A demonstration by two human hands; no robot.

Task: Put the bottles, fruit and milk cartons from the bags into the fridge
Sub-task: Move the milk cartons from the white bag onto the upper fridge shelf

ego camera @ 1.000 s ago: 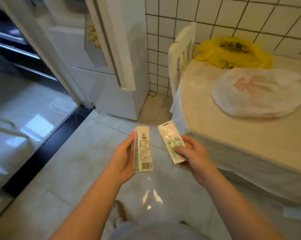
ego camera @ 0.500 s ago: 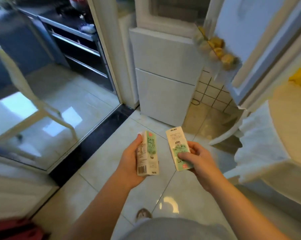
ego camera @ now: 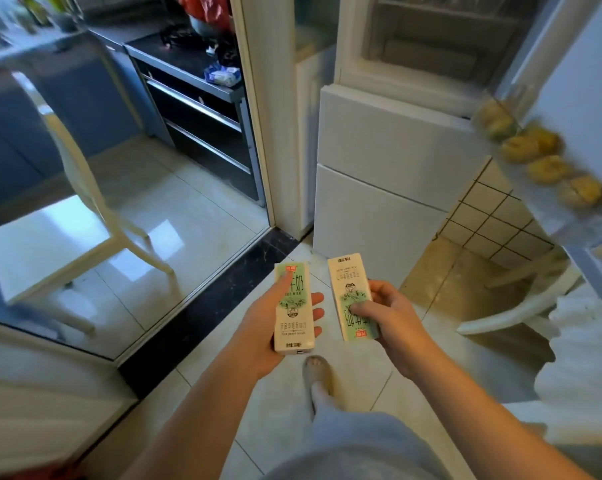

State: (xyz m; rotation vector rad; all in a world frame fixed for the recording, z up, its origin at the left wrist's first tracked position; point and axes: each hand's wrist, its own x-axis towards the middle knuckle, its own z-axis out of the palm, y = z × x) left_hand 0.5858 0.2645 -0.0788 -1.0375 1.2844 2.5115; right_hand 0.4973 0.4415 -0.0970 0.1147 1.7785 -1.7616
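While both thumbs lie across the printed fronts, the fingers wrap round behind. The left hand [ego camera: 268, 327] grips one milk carton [ego camera: 294, 306], thumb on its upper front, fingertips [ego camera: 317, 298] showing past its right edge. The right hand [ego camera: 393, 317] grips the second milk carton [ego camera: 353, 296], thumb across the middle, fingers curled round the right edge. The cartons are side by side, near but apart, held low in front of the body above the tiled floor [ego camera: 223, 244]. The left carton's print reads upright, the right one's is upside down.

One slippered foot [ego camera: 315, 372] is just below the cartons. The fridge [ego camera: 379, 161] stands ahead. Its top compartment is open, inside too blurred to read, and the two white fronts below it are closed. Its door [ego camera: 576, 81] is swung open at the right, and a row of yellow fruit [ego camera: 534, 157] sits in the door shelf [ego camera: 569, 220]. A chair [ego camera: 85, 188] shows at the left and a tablecloth [ego camera: 586, 358] edge at the right.

Progress, as a judgement: some fruit looks already put away. These two cartons are on the way and not yet in. I can't make out any bottles in the fridge. The bags are out of view, so I can't tell how much is left. The likely next step is setting both cartons on an inner shelf or in the door.
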